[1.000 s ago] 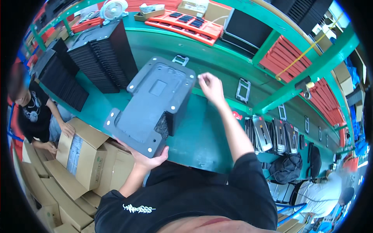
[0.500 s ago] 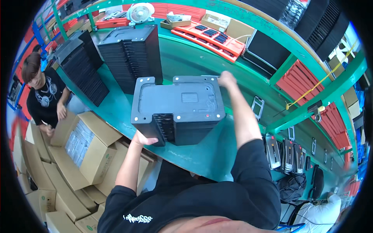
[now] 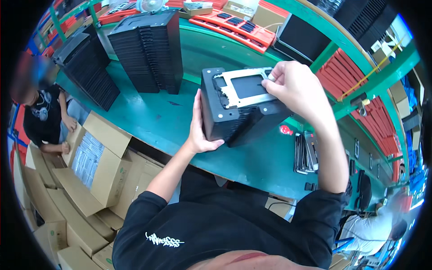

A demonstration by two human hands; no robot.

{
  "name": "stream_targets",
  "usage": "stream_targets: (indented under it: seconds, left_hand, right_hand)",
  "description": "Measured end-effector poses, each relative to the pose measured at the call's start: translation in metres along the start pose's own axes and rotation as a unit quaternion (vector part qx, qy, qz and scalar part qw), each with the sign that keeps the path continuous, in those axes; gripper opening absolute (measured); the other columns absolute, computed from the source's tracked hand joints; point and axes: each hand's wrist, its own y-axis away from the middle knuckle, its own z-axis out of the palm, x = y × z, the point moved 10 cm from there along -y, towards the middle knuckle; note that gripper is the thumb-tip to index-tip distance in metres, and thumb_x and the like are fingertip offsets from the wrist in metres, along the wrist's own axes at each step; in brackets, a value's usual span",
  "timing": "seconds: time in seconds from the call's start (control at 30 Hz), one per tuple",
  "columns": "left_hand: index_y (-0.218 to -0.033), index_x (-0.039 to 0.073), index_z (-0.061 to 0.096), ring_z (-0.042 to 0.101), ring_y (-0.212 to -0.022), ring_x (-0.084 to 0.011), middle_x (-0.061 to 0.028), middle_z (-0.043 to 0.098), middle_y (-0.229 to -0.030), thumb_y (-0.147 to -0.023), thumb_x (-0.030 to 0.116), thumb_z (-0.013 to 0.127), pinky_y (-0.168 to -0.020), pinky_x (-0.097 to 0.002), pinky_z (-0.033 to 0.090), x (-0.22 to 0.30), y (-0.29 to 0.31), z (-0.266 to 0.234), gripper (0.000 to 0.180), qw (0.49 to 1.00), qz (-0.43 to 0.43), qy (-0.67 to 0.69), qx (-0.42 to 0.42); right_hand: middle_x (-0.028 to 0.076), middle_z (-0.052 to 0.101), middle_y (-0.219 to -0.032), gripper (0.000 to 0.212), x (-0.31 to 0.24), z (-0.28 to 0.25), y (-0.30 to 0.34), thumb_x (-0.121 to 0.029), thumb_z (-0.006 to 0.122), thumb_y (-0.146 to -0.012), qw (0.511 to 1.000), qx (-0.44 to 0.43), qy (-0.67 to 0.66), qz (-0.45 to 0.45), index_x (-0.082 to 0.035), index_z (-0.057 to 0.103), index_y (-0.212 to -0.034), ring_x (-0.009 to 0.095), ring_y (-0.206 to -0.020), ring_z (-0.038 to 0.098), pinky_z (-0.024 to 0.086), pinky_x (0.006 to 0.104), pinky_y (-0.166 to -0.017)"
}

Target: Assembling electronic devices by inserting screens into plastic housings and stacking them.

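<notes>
Both hands grip the black box [image 3: 238, 110]: left hand [image 3: 198, 130] flat against its side, right hand [image 3: 294, 87] apparently pinching its top plate [image 3: 245, 85].

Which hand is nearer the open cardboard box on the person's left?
Left. The left hand grips the black stack's near side, closer to the open cardboard box; the right hand rests on its top, farther off.

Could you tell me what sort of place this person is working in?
It looks like a factory assembly or packing line. The hands hold a stack of black trays over a long green workbench, taller tray stacks stand behind, and open cardboard cartons sit beside the bench.
</notes>
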Motion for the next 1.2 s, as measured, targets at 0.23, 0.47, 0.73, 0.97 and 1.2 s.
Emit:
stream_targets:
  seconds: [0.23,0.47,0.73,0.97,1.2]
  left_hand:
    - [-0.165,0.004,-0.008,0.022,-0.155,-0.0352,-0.0227,0.015,-0.168,-0.058,0.032,0.088,-0.125,-0.0459,0.02,0.011,0.004,0.006,0.146,1.0,0.026,0.003,-0.006]
    - [-0.165,0.001,0.007,0.033,-0.15,-0.0345,-0.0218,0.027,-0.163,-0.061,0.031,0.094,-0.122,-0.0469,0.028,-0.028,0.028,-0.011,0.139,0.995,-0.083,-0.057,0.018]
    - [-0.121,-0.001,0.058,0.066,-0.086,-0.0231,-0.0121,0.065,-0.099,-0.102,0.01,0.057,-0.086,-0.0362,0.053,-0.003,0.16,-0.038,0.022,0.984,-0.141,0.063,0.085]
    - [-0.129,-0.003,0.052,0.068,-0.1,-0.03,-0.0189,0.065,-0.118,-0.105,0.029,0.056,-0.093,-0.0424,0.055,-0.015,0.142,0.095,0.041,0.928,-0.276,0.178,-0.175]
    - [-0.164,0.003,0.005,0.046,-0.139,-0.0366,-0.0227,0.035,-0.157,-0.104,0.053,0.052,-0.107,-0.0441,0.048,-0.025,0.096,0.234,0.092,0.922,-0.196,0.216,-0.254]
  right_hand:
    - [0.017,0.074,-0.089,0.053,0.016,0.011,-0.013,-0.041,0.09,-0.074,0.982,-0.18,0.013,0.061,0.003,0.071,-0.096,0.026,-0.081,0.071,0.054,0.0367,-0.072]
    - [0.02,0.07,-0.111,0.079,0.047,0.019,-0.024,-0.06,0.09,-0.069,0.971,-0.182,0.147,0.048,-0.001,0.066,-0.115,0.03,-0.096,0.067,0.053,0.0405,-0.08]
    - [0.017,0.072,-0.106,0.029,0.221,0.062,0.197,-0.024,0.07,-0.096,0.962,0.178,0.023,0.204,-0.003,0.067,-0.115,0.033,-0.101,0.069,0.052,0.0442,-0.092]
    - [0.019,0.071,-0.122,0.027,0.185,0.108,0.284,-0.01,0.065,-0.095,0.951,0.18,0.166,0.187,-0.002,0.067,-0.121,0.039,-0.117,0.066,0.047,0.0481,-0.106]
    - [0.013,0.072,-0.115,0.029,0.086,0.098,0.266,-0.003,0.065,-0.095,0.93,0.267,-0.238,0.079,-0.002,0.066,-0.123,0.029,-0.107,0.069,0.053,0.0402,-0.094]
